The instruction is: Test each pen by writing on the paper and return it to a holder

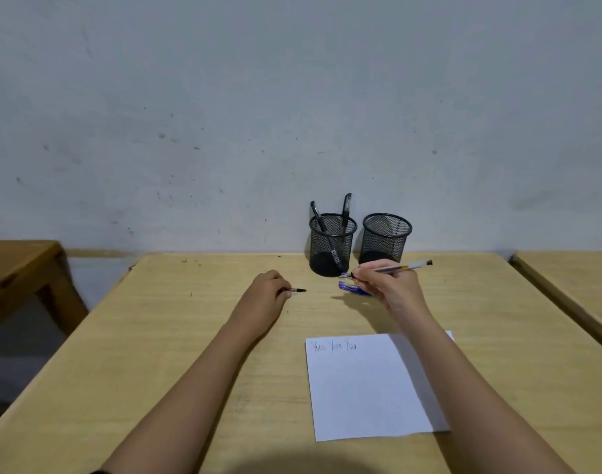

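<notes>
My right hand (385, 285) grips a clear pen (402, 267) above the table, its tip pointing left and its black end to the right. My left hand (263, 295) pinches a small clear pen cap (298, 291) with a black tip, resting on the table. Two black mesh holders stand at the back by the wall: the left holder (331, 246) has two dark pens in it, the right holder (386, 239) looks empty. A blue pen (352, 288) lies on the table under my right hand. White paper (368, 388) with three written words lies in front.
The wooden table (190, 354) runs back to a grey wall. Another wooden table (15, 268) stands at the left across a gap, and a third table (573, 282) lies at the right.
</notes>
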Demonstrator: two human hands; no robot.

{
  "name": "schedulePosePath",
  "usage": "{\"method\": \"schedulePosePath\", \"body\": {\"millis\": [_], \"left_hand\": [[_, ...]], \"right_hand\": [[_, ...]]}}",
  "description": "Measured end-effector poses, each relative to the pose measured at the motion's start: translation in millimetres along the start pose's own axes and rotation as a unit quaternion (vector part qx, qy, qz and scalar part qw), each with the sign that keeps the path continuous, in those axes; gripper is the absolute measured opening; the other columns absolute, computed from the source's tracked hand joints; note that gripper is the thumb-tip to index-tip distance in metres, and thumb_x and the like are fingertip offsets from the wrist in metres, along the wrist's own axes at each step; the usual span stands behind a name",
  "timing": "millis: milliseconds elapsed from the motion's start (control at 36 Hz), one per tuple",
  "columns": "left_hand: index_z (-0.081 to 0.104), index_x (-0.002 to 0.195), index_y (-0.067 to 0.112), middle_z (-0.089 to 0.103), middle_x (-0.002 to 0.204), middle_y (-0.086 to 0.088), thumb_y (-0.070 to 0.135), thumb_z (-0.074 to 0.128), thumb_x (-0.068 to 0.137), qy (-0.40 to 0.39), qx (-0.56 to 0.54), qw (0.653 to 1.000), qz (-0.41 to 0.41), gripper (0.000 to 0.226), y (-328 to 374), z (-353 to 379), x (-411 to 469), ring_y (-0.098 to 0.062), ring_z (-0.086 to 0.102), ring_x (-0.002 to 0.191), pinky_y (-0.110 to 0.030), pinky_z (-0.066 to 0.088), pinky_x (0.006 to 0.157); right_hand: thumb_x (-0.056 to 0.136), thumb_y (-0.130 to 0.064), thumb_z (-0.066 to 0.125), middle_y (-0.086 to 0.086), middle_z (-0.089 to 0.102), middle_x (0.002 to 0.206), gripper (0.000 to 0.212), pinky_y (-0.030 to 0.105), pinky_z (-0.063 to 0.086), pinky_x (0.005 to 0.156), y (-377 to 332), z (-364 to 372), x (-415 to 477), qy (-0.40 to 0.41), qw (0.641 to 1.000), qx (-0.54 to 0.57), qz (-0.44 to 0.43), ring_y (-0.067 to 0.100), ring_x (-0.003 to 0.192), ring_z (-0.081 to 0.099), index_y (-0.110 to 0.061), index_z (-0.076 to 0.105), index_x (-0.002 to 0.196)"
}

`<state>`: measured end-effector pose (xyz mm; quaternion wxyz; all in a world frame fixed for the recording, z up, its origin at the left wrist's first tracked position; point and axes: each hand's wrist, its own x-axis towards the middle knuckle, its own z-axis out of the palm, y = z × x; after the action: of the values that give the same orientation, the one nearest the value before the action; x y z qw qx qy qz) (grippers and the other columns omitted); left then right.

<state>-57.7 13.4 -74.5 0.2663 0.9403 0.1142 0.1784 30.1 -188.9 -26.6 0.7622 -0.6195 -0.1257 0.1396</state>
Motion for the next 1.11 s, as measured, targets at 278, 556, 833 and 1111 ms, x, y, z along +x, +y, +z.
{"method": "schedulePosePath", "body": {"millis": [278, 556, 833, 1111], "left_hand": [[0.071, 0.092, 0.013, 0.069, 0.092, 0.003, 0.011, 0.067, 0.083, 0.074, -0.245, 0.966, -0.025, 0.009, 32.2, -13.3, -17.6, -0.008, 0.063, 0.087, -0.017, 0.049, 0.077], [0.071, 0.092, 0.012, 0.071, 0.088, 0.0, 0.01, 0.07, 0.081, 0.084, -0.324, 0.942, -0.018, 0.012, 58.0, -26.4, -26.0, -0.002, 0.063, 0.077, -0.012, 0.047, 0.073], [0.07, 0.088, 0.016, 0.07, 0.085, 0.004, 0.007, 0.072, 0.078, 0.058, -0.331, 0.942, 0.016, 0.014, 75.3, -35.2, -33.8, -0.007, 0.064, 0.081, -0.017, 0.05, 0.078], [0.071, 0.084, 0.017, 0.07, 0.081, 0.005, -0.001, 0.072, 0.075, 0.052, -0.361, 0.931, 0.035, 0.021, 85.6, -51.5, -38.1, -0.004, 0.066, 0.076, -0.02, 0.052, 0.08]], "right_hand": [[0.074, 0.008, 0.07, 0.004, 0.065, 0.055, 0.007, 0.014, 0.052, 0.055, -1.6, 15.8, -12.0, -0.027, 0.999, 0.043, 0.017, 0.009, 0.051, 0.063, 0.003, 0.065, 0.075], [0.075, 0.007, 0.068, 0.002, 0.066, 0.056, 0.01, 0.013, 0.055, 0.061, -13.2, 21.2, -28.4, -0.036, 0.996, 0.081, 0.01, 0.009, 0.056, 0.065, -0.001, 0.064, 0.071], [0.075, 0.007, 0.069, 0.002, 0.068, 0.058, 0.008, 0.015, 0.056, 0.065, -23.5, 21.7, -42.7, -0.062, 0.995, 0.073, -0.001, 0.011, 0.056, 0.066, 0.0, 0.065, 0.072], [0.077, 0.007, 0.066, 0.003, 0.067, 0.059, 0.008, 0.016, 0.055, 0.062, -32.2, 23.3, -51.3, -0.11, 0.99, 0.086, -0.001, 0.011, 0.056, 0.065, 0.0, 0.064, 0.078]]}}
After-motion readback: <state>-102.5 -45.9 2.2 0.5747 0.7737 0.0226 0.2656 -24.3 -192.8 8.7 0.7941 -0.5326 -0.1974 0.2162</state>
